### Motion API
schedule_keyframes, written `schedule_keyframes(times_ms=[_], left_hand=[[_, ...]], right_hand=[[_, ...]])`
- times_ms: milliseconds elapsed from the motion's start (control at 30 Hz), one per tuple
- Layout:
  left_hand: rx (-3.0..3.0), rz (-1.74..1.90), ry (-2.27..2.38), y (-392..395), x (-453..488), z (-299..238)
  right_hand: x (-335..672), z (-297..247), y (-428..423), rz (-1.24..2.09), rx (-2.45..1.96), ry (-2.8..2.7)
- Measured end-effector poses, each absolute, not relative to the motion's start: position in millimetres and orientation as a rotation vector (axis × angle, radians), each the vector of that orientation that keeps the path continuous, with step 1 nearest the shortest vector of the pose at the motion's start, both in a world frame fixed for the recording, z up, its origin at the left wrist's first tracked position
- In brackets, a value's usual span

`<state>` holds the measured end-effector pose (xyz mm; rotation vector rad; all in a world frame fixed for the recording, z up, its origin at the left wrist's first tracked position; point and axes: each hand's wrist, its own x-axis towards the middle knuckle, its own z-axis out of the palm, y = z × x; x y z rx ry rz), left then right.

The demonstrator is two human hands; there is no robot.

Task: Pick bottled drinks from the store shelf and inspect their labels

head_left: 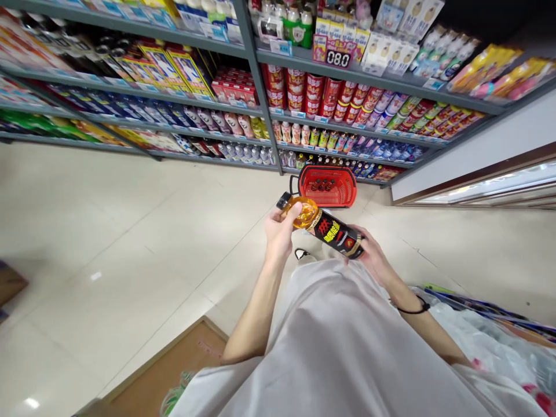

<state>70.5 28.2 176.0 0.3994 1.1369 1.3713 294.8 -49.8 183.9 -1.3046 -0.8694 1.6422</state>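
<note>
Between my two hands is a drink bottle [334,230] with a black cap, amber liquid and a black label with red and yellow print. It lies tilted, its cap end up and to the left. My left hand [281,229] is closed round the neck, with the thumb on top. The bottle's base end rests in the grip of my right hand [374,252], whose fingers are partly hidden behind it. Beyond the bottle, a red shopping basket [351,184] stands on the floor with several small dark bottles [324,185] inside.
Grey shop shelves [268,116] with drinks, cans and boxes run across the front. A white wall [490,136] closes off the right side. A cardboard box [174,365] is near my left elbow, and plastic-wrapped goods [482,336] lie by my right arm.
</note>
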Motion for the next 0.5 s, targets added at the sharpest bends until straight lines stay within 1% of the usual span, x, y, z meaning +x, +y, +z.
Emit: schedule_keyframes(times_ms=[67,133,400,500], left_hand=[[0.397,1.346,1.178,31.0,72.3,172.5],[0.416,1.317,1.191,34.4,75.0,169.4],[0.596,1.189,1.333,64.6,92.6,157.9],[0.74,1.09,1.382,85.8,102.8,157.1]], right_hand=[[298.7,177.5,-43.1,1.563,-1.339,-0.937],[303.0,170.0,-35.9,1.552,-1.367,-0.909],[332.6,147.1,-5.7,1.824,-1.237,-0.736],[358.2,133.2,13.5,1.91,-1.274,-0.7]])
